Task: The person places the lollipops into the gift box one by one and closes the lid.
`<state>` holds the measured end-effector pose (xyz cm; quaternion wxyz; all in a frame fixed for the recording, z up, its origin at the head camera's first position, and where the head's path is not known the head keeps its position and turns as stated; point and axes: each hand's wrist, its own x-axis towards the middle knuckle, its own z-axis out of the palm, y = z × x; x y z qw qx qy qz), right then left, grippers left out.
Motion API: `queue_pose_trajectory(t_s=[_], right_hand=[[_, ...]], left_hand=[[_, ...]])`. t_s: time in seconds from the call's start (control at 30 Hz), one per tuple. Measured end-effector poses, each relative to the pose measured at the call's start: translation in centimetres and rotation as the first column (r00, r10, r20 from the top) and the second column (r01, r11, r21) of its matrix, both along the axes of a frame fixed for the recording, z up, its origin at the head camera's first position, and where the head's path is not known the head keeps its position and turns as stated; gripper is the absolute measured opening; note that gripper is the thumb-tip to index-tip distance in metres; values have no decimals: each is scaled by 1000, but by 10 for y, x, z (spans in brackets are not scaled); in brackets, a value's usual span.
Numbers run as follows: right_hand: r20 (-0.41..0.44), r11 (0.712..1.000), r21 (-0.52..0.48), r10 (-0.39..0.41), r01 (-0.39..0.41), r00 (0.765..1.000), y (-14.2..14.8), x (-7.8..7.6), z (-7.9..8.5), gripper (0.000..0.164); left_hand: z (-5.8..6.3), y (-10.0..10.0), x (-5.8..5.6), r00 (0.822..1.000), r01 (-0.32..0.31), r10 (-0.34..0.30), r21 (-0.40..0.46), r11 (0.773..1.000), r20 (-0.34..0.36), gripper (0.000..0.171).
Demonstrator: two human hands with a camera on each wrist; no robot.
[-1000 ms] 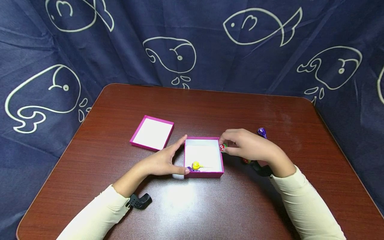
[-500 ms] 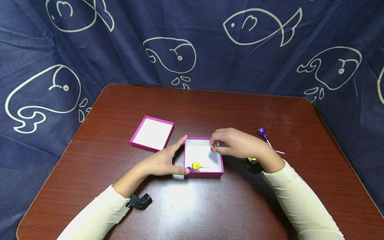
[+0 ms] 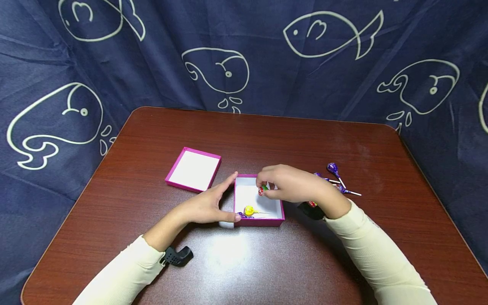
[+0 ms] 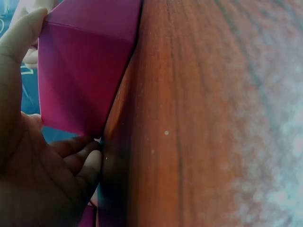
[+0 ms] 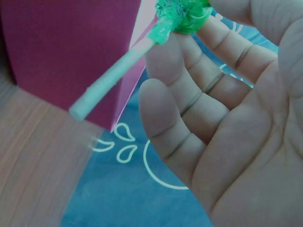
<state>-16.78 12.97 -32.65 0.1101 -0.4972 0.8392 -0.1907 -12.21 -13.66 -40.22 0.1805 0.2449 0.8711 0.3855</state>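
Head view: your right hand [image 3: 287,183] is pinching a red-and-green wrapped lollipop [image 3: 261,191] over a square pink cardboard box [image 3: 259,222], your left hand [image 3: 207,206] is touching it, fingers spread.

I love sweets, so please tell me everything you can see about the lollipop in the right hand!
The lollipop has a head in shiny, crinkled red and green wrapping, like plastic, gathered where the straight, pale stick begins. The right hand pinches its head over the open pink box; the stick runs back beneath the hand.
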Motion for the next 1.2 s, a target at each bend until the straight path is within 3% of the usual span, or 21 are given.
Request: queue_pose_trajectory(t_s=[0.57,1.2], right_hand=[[-4,996,25,82,-82,997,-25,0,-8,5],[8,995,13,97,-97,995,-38,-7,-26,8]], left_hand=[[3,-1,1,1000,13,-13,2,1000,2,114],[0,-2,0,1000,11,-12,14,1000,10,114]])
